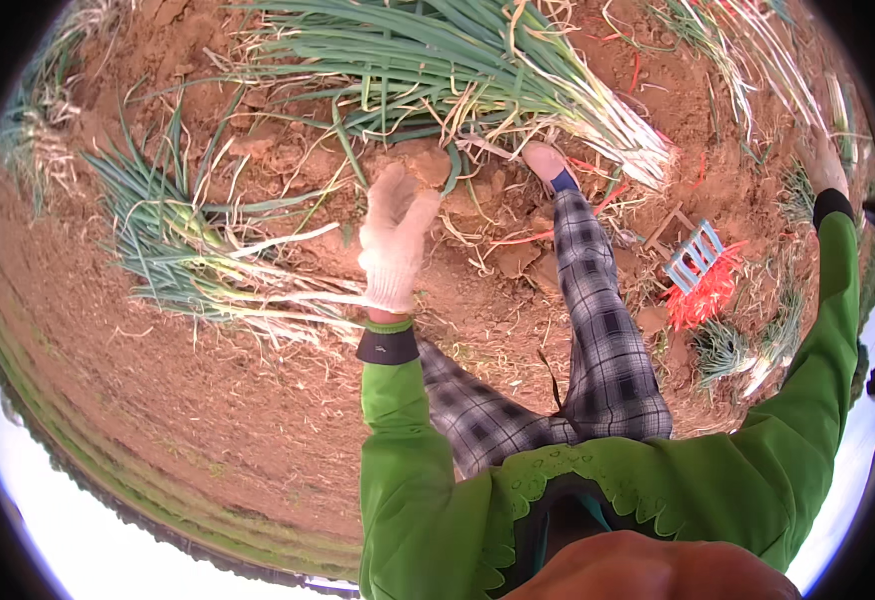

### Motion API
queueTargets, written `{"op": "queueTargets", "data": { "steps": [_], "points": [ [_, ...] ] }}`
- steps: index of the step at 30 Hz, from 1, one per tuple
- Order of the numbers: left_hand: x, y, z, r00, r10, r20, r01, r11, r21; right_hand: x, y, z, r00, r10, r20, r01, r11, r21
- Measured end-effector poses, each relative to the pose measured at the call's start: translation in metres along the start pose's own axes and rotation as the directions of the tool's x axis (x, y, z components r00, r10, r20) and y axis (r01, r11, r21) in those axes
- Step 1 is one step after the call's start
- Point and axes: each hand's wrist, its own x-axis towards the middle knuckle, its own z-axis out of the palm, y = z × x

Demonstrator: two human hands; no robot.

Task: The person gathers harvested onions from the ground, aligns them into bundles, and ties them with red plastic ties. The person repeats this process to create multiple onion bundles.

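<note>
My left hand [396, 232], in a pale knitted glove, hovers over the soil with its thumb and fingers apart and nothing visible between them. Just left of it lies a loose pile of spring onions [182, 259], the white ends pointing toward my wrist. Beyond my left hand rests a large sheaf of spring onions [437, 67], its green leaves leftward and its white root ends to the right. My right hand [826, 161] reaches out to the far right, beside the white stalks of more spring onions [779, 67]. Blur there hides whether its fingers grip them.
A bunch of red plastic strips [701, 296] lies by a small blue slatted frame [695, 256]. Small spring onion bundles [722, 352] lie on the right. My foot [546, 165] is near the large sheaf. More onions [40, 127] lie far left on the reddish soil [257, 420].
</note>
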Motion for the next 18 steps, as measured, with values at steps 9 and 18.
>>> {"op": "queueTargets", "data": {
  "steps": [9, 18],
  "points": [
    [-0.154, -0.224, -0.055, 0.864, -0.485, -0.135, 0.503, 0.847, 0.175, -0.246, -0.425, 0.176, 0.516, -0.828, 0.217, 0.689, 0.552, 0.47],
    [-0.137, -0.37, -0.29, 0.615, -0.433, -0.659, 0.146, 0.884, -0.444, -0.474, -0.791, 0.194, 0.372, -0.893, 0.252, 0.594, 0.438, 0.675]
  ]
}}
